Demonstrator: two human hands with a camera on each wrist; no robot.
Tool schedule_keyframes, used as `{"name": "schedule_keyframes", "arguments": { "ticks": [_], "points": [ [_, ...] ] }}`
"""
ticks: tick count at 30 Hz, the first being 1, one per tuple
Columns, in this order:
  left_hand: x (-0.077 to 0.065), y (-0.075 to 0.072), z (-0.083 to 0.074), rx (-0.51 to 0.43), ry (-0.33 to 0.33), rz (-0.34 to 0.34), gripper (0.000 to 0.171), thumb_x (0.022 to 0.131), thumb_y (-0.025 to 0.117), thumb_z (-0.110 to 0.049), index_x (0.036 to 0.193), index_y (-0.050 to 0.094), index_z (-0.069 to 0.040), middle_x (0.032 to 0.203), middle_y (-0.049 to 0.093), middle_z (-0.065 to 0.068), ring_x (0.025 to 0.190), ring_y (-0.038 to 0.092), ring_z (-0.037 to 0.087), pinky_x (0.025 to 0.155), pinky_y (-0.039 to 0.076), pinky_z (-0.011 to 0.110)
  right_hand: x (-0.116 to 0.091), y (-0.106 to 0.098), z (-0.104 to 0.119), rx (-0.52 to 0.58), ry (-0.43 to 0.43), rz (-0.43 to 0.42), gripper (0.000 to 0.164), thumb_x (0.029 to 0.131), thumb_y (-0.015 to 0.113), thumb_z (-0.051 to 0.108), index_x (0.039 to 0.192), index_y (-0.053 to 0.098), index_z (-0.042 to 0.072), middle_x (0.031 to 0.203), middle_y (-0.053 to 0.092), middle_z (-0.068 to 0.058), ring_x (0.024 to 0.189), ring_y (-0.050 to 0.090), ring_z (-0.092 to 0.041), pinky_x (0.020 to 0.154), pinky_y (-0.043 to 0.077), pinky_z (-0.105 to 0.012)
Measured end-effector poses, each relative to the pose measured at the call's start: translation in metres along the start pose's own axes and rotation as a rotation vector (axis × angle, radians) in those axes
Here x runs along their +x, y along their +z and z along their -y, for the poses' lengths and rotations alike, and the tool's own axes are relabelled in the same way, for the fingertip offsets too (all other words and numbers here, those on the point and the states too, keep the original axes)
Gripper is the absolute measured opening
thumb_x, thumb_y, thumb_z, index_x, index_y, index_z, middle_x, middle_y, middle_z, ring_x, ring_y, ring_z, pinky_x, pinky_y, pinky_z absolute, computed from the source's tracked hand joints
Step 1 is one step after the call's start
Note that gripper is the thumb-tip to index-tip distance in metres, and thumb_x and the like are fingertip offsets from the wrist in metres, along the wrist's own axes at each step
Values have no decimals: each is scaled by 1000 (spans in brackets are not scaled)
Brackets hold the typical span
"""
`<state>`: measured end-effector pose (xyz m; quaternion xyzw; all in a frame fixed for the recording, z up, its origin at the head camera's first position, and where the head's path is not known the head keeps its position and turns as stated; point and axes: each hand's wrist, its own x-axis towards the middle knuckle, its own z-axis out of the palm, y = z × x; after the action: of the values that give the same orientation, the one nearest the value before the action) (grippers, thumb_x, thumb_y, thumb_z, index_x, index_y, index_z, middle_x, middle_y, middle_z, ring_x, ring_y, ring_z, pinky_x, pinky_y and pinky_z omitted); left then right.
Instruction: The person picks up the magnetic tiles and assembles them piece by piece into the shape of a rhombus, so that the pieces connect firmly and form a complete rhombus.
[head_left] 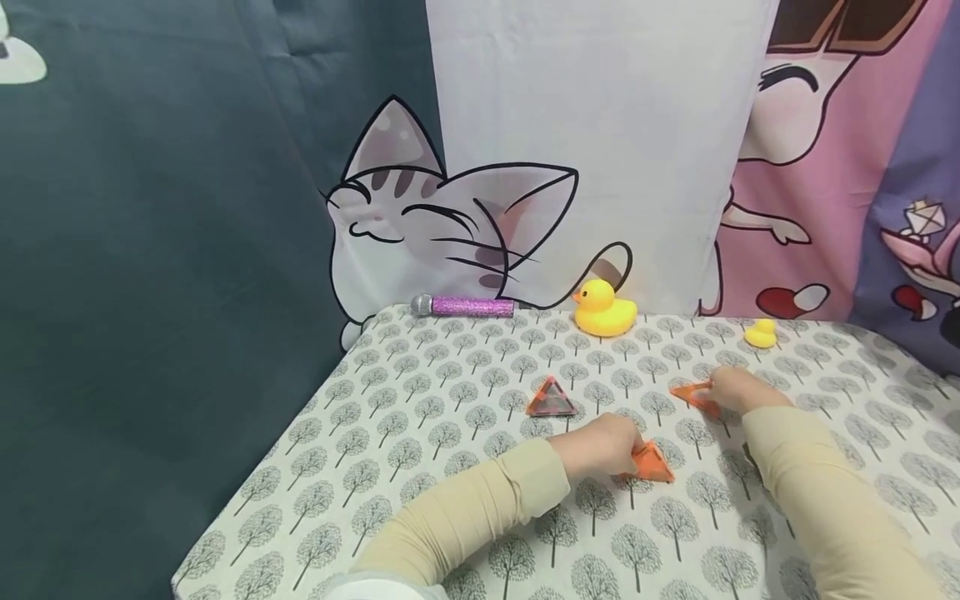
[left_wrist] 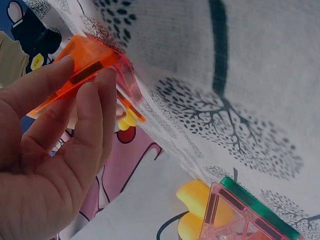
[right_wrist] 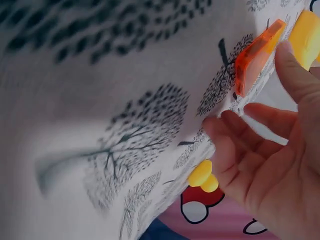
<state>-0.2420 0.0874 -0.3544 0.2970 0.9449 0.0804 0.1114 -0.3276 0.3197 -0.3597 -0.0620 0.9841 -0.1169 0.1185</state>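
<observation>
My left hand pinches a translucent orange triangular tile low over the cloth. In the left wrist view that orange tile lies between thumb and fingertips, with a pinkish edge beside it. Further right and back, my right hand is at a second orange triangular tile. The right wrist view has the thumb tip at this tile's edge, the other fingers loosely bent and apart from it. A pinkish triangular tile lies left of both hands; its green edge shows in the left wrist view.
A large yellow rubber duck and a small one stand along the back edge. A glittery purple microphone lies at the back left. The tree-print cloth covers the table, with a cartoon curtain behind it.
</observation>
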Motion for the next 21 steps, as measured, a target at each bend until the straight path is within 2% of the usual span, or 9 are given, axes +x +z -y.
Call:
{"name": "schedule_keyframes", "arguments": {
  "ticks": [5,7,9,12,14,17,21],
  "points": [
    [4,2,0,37,-3,-12,3,74,69,-19,75,67,-21,59,51,-11,54,45,5,49,37,14,0,2,-4,68,53,64,65,76,60,46,99,50,-14,92,52,-29,86,50,-42,75,38,-54],
    [6,2,0,57,-3,-25,3,73,70,-20,73,67,-20,59,51,-11,55,45,5,50,37,14,1,2,-5,70,41,67,69,75,60,47,102,48,-16,96,51,-32,90,48,-45,77,37,-54],
    [6,2,0,61,-8,-35,4,72,70,-20,71,66,-21,59,51,-12,57,46,5,51,36,14,2,1,-5,62,20,65,67,74,62,46,99,49,-15,93,53,-29,88,49,-43,76,38,-53],
    [6,1,1,48,-10,-39,5,71,71,-19,69,66,-21,57,51,-11,57,46,5,51,36,15,1,1,1,77,-10,21,60,71,68,39,91,48,-14,82,54,-22,79,51,-37,72,41,-49],
    [5,1,2,31,-8,-34,5,71,71,-19,69,66,-19,56,51,-10,56,45,6,50,36,15,-2,2,7,80,-53,-41,50,70,71,29,86,47,-11,74,52,-15,71,50,-31,68,42,-46],
    [5,1,4,3,-4,-30,5,70,71,-18,73,67,-18,56,52,-9,54,46,7,49,36,15,-10,2,19,98,-120,-123,37,71,69,17,83,45,-9,70,50,-11,63,50,-24,59,43,-39],
    [6,2,5,5,-17,-33,10,69,72,-20,78,68,-18,63,53,-9,58,46,6,55,38,14,-24,5,34,154,-205,-153,21,75,64,11,77,50,-4,67,52,-8,52,52,-18,48,43,-31]
  ]
}}
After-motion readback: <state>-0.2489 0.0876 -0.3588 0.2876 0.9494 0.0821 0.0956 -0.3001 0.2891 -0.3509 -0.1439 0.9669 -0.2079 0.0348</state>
